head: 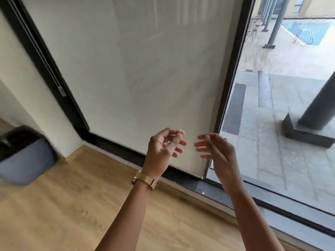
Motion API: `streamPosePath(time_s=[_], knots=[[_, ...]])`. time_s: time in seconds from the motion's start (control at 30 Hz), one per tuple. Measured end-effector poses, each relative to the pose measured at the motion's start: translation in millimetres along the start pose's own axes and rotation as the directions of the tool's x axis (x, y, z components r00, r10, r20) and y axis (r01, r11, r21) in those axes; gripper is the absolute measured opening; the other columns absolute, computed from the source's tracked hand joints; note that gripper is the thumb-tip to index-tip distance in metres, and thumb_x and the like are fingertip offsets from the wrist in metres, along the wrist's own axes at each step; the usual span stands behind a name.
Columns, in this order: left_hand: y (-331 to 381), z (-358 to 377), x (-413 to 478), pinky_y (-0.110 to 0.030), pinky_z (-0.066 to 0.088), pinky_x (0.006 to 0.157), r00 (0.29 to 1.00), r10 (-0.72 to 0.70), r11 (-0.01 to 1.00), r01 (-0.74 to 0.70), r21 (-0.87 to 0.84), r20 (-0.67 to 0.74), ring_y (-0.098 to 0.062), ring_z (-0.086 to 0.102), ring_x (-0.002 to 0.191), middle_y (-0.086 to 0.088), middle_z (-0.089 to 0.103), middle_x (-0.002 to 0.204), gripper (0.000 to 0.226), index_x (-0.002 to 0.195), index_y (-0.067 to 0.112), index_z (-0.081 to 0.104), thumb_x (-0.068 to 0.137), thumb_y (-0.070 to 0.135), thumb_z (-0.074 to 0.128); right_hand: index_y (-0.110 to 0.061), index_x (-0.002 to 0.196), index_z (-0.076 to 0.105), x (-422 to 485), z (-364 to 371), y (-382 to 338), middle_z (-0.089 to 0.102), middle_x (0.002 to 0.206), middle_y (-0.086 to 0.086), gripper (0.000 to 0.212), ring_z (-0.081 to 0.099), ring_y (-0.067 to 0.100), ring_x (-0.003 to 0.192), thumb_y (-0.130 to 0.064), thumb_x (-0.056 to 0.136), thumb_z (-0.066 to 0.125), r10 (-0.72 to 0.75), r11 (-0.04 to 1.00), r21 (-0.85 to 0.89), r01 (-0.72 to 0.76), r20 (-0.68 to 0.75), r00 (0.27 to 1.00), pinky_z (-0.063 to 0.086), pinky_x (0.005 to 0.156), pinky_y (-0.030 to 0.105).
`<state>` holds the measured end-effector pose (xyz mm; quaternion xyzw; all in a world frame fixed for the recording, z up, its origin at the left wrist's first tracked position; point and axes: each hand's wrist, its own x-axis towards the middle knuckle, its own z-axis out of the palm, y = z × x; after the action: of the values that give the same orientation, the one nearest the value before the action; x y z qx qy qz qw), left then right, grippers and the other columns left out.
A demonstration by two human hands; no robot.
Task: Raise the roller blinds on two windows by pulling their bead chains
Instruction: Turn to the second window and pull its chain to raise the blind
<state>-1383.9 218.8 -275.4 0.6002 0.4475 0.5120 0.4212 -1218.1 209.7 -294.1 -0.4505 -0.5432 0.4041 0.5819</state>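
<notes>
A white roller blind (130, 73) hangs fully down over the left window, its bottom bar near the sill. Its bead chain (39, 49) runs down the black frame on the far left and ends at a small clear weight (62, 91). The window on the right (282, 98) shows bare glass with a patio and pool outside. My left hand (164, 147), with a gold watch on the wrist, and my right hand (215, 151) are raised in front of the blind's lower right corner, fingers apart, holding nothing. Both hands are far from the chain.
A dark bin (23, 156) stands on the wooden floor (72, 205) at the left by the white wall. A black window frame (233, 69) separates the two panes. A low dark sill (199, 187) runs along the window base.
</notes>
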Motion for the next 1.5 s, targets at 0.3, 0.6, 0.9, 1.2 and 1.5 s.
streamPosePath(time_s=[0.3,0.6,0.9,1.2,1.5], knots=[[-83.7,-235.0,52.3,-0.028,0.047,0.046,0.872,-0.067,0.998,0.066,-0.019,-0.485,-0.02,0.06,0.052,-0.006,0.07,0.072,0.027,0.103,0.014,0.065,0.096,0.031,0.045,-0.025,0.091,0.068,111.9,212.4,44.5,0.075,0.083,-0.001,0.022,0.069,0.017,0.077,-0.014,0.096,0.048,0.166,0.962,-0.272,-0.023,0.516,0.84,0.051,0.069,0.035],[-148.6,-466.1,210.0,-0.026,0.043,0.046,0.826,-0.047,0.992,0.103,0.069,-0.561,-0.019,0.058,0.05,-0.004,0.067,0.067,0.029,0.097,0.016,0.065,0.096,0.034,0.043,-0.025,0.093,0.066,262.8,485.8,88.5,0.073,0.085,-0.003,0.022,0.068,0.01,0.079,-0.015,0.096,0.047,0.066,0.973,-0.209,0.097,0.655,0.753,0.05,0.068,0.016],[-162.2,-650.0,351.7,-0.023,0.047,0.043,0.829,0.087,0.984,0.016,0.178,-0.552,-0.018,0.059,0.05,0.001,0.067,0.064,0.028,0.096,0.014,0.065,0.094,0.032,0.045,-0.02,0.095,0.069,406.1,670.4,94.6,0.074,0.087,-0.002,0.021,0.07,0.011,0.082,-0.019,0.096,0.048,0.008,0.996,-0.08,0.046,0.567,0.823,0.052,0.065,0.021],[-222.9,-845.9,519.9,-0.027,0.055,0.055,0.861,0.131,0.977,-0.028,0.212,-0.491,-0.02,0.067,0.065,-0.006,0.071,0.078,0.026,0.096,0.008,0.064,0.094,0.028,0.048,-0.015,0.098,0.069,548.0,866.1,120.8,0.074,0.092,0.0,0.021,0.07,0.01,0.089,-0.024,0.095,0.049,0.012,1.0,-0.001,-0.013,0.435,0.9,0.055,0.073,0.024],[-248.9,-995.6,694.8,-0.031,0.053,0.089,0.926,0.156,0.94,-0.032,0.34,-0.345,-0.02,0.063,0.105,-0.003,0.066,0.108,0.025,0.111,0.011,0.058,0.093,0.028,0.051,-0.013,0.099,0.067,735.4,1039.9,100.1,0.072,0.096,0.002,0.022,0.067,0.018,0.095,-0.028,0.094,0.052,-0.047,0.998,-0.029,0.058,0.289,0.956,0.053,0.075,0.029]])
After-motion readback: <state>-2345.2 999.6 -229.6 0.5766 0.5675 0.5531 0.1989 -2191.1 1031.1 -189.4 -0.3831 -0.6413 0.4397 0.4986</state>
